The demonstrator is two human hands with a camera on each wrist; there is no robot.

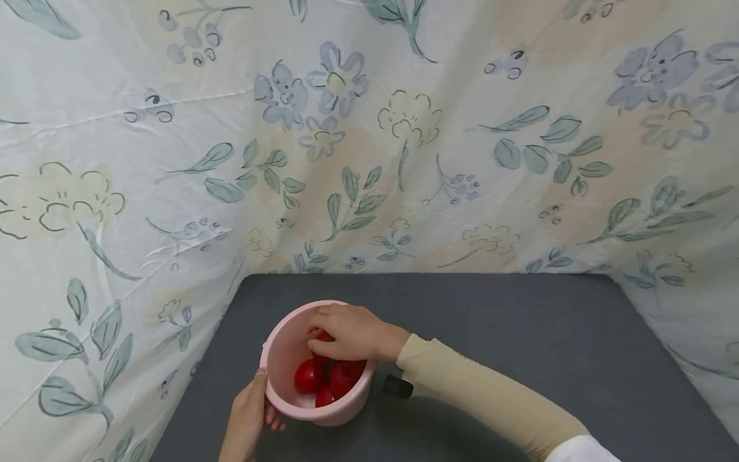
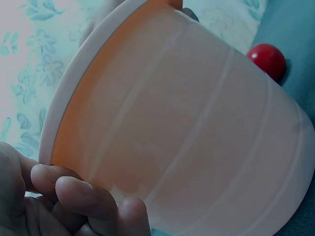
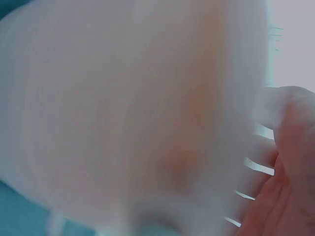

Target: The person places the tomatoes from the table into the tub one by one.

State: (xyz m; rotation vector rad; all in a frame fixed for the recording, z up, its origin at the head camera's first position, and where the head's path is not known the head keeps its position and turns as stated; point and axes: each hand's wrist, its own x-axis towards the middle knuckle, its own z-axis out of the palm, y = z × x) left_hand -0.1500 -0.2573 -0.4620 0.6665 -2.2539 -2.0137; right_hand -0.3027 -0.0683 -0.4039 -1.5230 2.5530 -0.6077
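A pink plastic bucket (image 1: 271, 385) stands tilted on the dark table, its mouth turned up toward the head camera. Several shiny red balls (image 1: 309, 376) lie inside it. On the near left side my left hand (image 1: 248, 410) grips the rim, thumb over the edge and fingers underneath; the left wrist view shows these curled fingers (image 2: 88, 199) against the outer wall. My right hand (image 1: 352, 332) reaches over the far right rim into the bucket. Its thumb and fingers curve round one red ball (image 1: 323, 343), partly hidden by the hand. The right wrist view is blurred, the bucket wall covering most of it.
Another red ball (image 2: 267, 61) sits on the table outside the bucket, mostly covered by the right forearm in the head view. The dark table (image 1: 519, 346) stretches right. Floral cloth (image 1: 404, 160) hangs behind and along both sides.
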